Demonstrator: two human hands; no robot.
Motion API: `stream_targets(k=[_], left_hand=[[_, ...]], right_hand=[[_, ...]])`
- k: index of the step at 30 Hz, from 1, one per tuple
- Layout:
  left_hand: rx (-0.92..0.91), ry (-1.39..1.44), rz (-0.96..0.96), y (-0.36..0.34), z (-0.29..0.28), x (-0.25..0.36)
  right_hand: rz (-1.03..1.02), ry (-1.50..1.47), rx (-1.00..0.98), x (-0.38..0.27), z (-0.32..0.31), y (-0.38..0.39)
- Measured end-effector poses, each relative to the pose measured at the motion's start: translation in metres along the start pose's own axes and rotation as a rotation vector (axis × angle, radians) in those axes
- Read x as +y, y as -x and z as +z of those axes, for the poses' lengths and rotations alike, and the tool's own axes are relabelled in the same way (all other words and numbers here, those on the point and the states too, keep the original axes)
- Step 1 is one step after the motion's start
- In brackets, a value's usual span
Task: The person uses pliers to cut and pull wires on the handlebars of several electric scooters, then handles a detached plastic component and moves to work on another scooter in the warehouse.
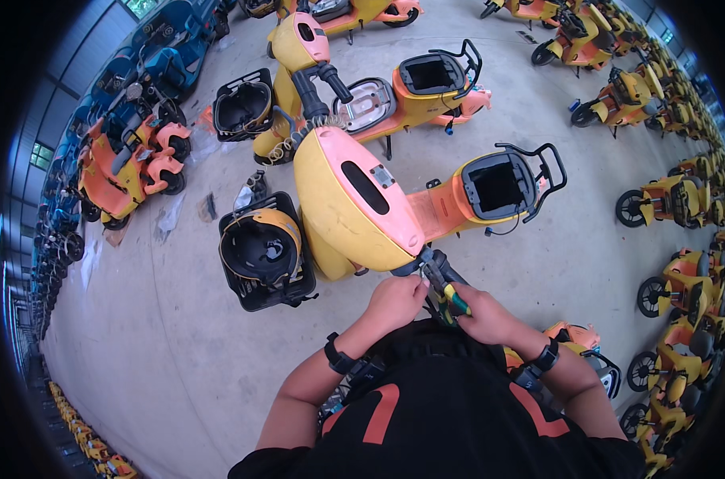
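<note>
In front of me stands a yellow and pink scooter (338,209), its handlebar end (438,263) reaching toward my body. My right hand (483,314) is closed round a pair of pliers (456,301) with green and yellow handles. The jaws of the pliers lie against the handlebar end, by the brake lever and grip. Pinched fingers of my left hand (403,298) meet the same spot from the left; what they hold is too small to make out. A front basket (254,297) on the scooter carries a yellow helmet (260,231) turned open side up.
Beyond it stands a second scooter (414,104) with an open seat box; a coiled cord (294,142) hangs between the two. Several yellow scooters (672,199) line the right side. Blue vehicles (171,52) and a yellow-orange scooter (111,180) stand at the left.
</note>
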State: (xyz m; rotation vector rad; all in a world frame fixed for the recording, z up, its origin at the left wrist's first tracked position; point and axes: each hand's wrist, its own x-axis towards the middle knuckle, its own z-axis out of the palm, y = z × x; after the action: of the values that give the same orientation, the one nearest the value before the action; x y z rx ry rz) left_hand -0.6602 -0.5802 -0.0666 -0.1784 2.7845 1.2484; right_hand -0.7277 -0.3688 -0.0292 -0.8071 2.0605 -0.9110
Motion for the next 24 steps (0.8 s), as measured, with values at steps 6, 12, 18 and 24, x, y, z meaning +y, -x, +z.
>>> stream_targets(k=[6,12,18,24], left_hand=[[-0.027,-0.021,-0.079,-0.002,-0.009,0.005],[0.290,-0.180,-0.071,0.000,0.005,0.009],[0.347,-0.343,0.021,-0.004,0.013,0.013],[0.290,-0.577,0.275,-0.015,0.025,0.003]], right_hand=[[-0.007,0.177,-0.063,-0.011,-0.023,-0.007],[0.013,0.235,-0.028,-0.013,-0.018,-0.007],[-0.008,0.247,-0.026,-0.015,-0.024,-0.013],[-0.024,0.128,-0.079,0.000,-0.039,-0.017]])
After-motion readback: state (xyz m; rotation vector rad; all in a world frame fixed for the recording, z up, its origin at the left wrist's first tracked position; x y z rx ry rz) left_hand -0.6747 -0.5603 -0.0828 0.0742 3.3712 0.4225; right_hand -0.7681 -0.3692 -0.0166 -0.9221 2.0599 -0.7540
